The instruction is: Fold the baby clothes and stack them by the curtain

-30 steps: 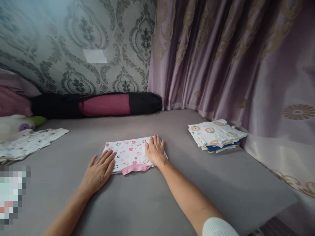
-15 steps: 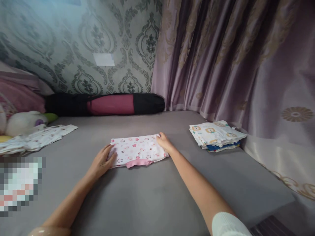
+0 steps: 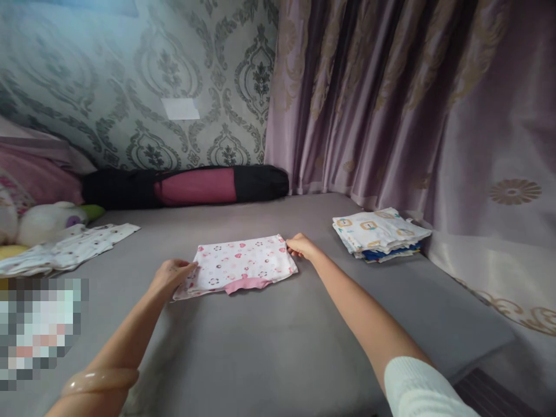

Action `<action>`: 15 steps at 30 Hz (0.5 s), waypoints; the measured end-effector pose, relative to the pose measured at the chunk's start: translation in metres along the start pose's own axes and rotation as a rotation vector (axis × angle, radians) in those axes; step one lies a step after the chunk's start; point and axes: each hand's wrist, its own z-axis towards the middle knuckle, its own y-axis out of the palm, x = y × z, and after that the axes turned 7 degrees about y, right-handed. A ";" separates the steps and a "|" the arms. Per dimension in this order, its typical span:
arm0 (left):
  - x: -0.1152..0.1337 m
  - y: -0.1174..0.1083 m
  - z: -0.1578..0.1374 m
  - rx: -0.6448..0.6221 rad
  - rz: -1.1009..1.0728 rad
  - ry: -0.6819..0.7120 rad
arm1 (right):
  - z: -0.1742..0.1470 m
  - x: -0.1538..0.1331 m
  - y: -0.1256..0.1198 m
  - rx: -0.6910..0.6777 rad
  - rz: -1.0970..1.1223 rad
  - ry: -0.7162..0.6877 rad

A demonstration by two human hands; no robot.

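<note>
Hands (image 3: 171, 275) (image 3: 302, 246) pinching heart-print garment (image 3: 243, 264), no legible writing.

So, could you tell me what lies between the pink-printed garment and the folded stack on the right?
Only bare grey bed surface, with the right hand at the garment's edge, in the head view.

A folded cloth (image 3: 241, 264) is lying in the middle of the bed (image 3: 269, 347), with the left hand (image 3: 170, 273) touching its left edge and the right hand (image 3: 301, 246) touching its right edge. A stack of folded clothes (image 3: 379, 234) is sitting to the right of it, close to the curtain (image 3: 412, 104). A loose cloth (image 3: 65, 249) and a soft toy (image 3: 43, 220) are lying far to the left, and a long rolled bag (image 3: 186, 185) is lying behind them all, along the wall (image 3: 130, 69).
</note>
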 end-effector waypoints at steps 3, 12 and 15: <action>0.008 0.003 0.002 -0.009 -0.044 -0.065 | 0.001 -0.005 0.004 0.023 -0.035 0.006; 0.012 0.012 0.010 -0.091 -0.260 -0.099 | -0.015 -0.023 0.001 -0.077 0.003 0.043; 0.009 0.011 0.014 -0.092 -0.258 -0.111 | -0.021 -0.023 -0.007 -0.130 0.028 0.012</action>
